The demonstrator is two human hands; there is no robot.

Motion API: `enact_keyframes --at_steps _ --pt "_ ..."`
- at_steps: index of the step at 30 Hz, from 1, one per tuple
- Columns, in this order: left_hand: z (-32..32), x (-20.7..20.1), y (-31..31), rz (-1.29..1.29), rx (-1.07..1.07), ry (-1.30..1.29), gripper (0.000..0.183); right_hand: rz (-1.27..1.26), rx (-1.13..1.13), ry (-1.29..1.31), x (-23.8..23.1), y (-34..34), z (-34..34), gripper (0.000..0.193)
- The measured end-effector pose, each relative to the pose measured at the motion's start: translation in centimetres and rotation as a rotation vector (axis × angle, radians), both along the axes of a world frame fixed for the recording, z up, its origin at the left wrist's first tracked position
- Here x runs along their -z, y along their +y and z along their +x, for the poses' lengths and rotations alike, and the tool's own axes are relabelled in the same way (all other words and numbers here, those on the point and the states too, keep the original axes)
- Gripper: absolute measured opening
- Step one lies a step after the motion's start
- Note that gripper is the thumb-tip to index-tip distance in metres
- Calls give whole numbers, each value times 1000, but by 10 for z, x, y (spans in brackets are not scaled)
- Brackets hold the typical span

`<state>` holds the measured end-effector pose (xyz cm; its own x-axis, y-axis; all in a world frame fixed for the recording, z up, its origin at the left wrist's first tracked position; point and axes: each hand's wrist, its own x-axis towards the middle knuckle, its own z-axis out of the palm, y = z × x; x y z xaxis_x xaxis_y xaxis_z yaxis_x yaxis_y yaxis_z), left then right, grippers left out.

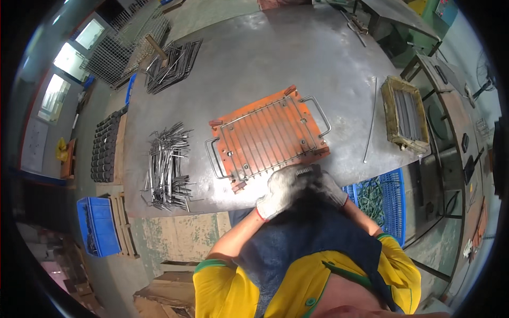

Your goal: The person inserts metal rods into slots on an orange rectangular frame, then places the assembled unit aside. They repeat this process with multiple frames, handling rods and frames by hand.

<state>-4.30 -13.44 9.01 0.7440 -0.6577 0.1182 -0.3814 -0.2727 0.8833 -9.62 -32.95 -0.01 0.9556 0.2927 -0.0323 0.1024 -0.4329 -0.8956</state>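
Observation:
My left hand (281, 191), in a white knit glove, is closed at the table's near edge. Beside it my right hand (331, 190), gloved too, has its fingers curled inward. Between them is a dark ridged thing (306, 170), perhaps a bunch of thin rods; gloves and shadow hide most of it. Just beyond my hands lies an orange jig plate (297, 107), turned slightly. On it rests a wire grill rack (265, 139) of parallel rods inside a frame. Bent wire handles stick out at its left side (208, 159) and right side (324, 114).
Bent wire rods (168, 167) are heaped at left on the metal table (238, 63); wire frames (175, 66) lie far left. At right are a single rod (370, 122) and a yellowish box (391, 106) of strips. Blue crates (396, 204) (103, 228) flank the table below.

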Motion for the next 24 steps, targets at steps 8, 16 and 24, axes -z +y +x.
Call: enact_keyframes --at_steps 8,16,24 --pt "54 17 -11 -645 -267 1106 30 825 53 744 -44 14 14 39" --pt "112 37 -29 -649 -224 1263 28 966 -24 733 -20 9 81 30" --pt "145 37 -39 -486 -254 1240 26 1060 -43 746 23 -4 110 28"
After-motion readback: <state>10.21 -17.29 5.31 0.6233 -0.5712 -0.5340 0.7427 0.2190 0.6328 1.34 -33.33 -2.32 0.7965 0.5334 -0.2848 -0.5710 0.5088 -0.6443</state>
